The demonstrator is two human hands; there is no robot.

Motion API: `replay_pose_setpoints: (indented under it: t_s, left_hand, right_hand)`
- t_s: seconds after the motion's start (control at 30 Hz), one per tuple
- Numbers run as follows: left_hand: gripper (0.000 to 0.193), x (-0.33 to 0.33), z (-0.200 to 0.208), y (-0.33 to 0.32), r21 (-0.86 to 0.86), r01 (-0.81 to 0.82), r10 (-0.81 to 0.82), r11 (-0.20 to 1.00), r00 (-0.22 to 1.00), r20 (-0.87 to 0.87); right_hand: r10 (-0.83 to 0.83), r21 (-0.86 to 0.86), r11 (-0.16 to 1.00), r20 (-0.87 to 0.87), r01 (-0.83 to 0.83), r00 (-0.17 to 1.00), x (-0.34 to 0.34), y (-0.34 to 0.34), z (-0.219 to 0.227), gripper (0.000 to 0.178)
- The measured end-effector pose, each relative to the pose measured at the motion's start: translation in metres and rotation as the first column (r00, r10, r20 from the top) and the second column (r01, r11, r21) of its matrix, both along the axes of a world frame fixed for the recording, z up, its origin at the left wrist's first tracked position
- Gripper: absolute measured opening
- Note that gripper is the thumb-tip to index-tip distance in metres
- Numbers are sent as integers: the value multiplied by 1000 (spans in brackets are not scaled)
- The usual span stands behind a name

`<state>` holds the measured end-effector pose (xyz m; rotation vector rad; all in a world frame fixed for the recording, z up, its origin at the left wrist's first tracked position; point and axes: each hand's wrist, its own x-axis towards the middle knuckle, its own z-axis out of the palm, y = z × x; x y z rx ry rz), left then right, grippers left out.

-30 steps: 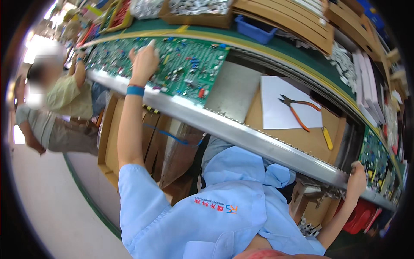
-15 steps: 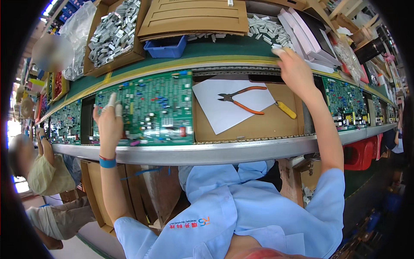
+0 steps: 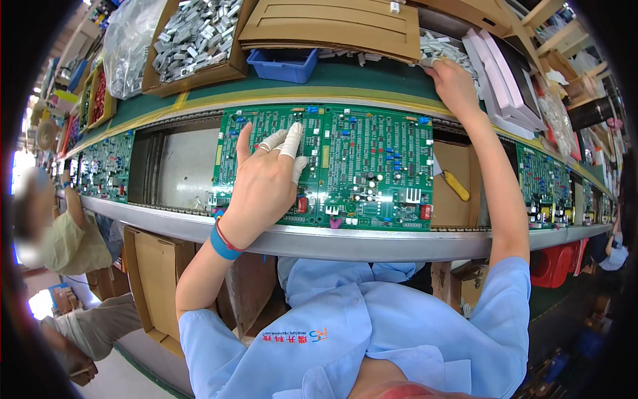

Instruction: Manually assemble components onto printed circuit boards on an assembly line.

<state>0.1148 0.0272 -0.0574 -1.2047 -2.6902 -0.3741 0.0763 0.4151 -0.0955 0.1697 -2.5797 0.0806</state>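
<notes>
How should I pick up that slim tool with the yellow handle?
Probably take the slim yellow-handled tool by its handle's middle, from above, pinching the long sides. It seems to lie flat and slanted on brown cardboard, its handle uncovered, right of the green rectangular circuit board.

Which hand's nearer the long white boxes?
Right: the right hand is just left of the long white boxes, at small pale parts; left hand is farther left, over a circuit board.

the shirt bears a chest mark: a small orange-and-blue logo, a row of red characters beside it, and tiny lettering along that row. print on the boards is too small to read.
</notes>
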Motion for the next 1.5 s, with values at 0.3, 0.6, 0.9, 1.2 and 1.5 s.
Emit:
replay_pose_setpoints:
  t_s: [0.3, 0.6, 0.9, 1.2, 1.5]
  left_hand:
    - [39, -11, 8, -11, -97, -31, 26, 995, 998, -50]
    - [33, -55, 32, 65, 45, 103, -106, 994, 993, 56]
    - [26, -105, -31, 142, -78, 72, -95, 994, 932, -351]
    - [7, -104, -23, 123, -29, 72, -78, 997, 941, -328]
    - [15, -63, 29, 77, 349, 113, -140, 930, 989, 54]
  right_hand:
    - [-78, 50, 995, -53, 81, 996, 2, 3, -5, 8]
    - [-158, 29, 987, 15, 157, 987, -1, 5, -4, 8]
    - [25, -461, 887, 35, -7, 999, 0, 18, 6, 17]
    - [320, -783, 612, 372, 109, 872, 46, -50, 62, 20]
    - [332, -405, 894, 315, -191, 889, 25, -114, 31, 12]
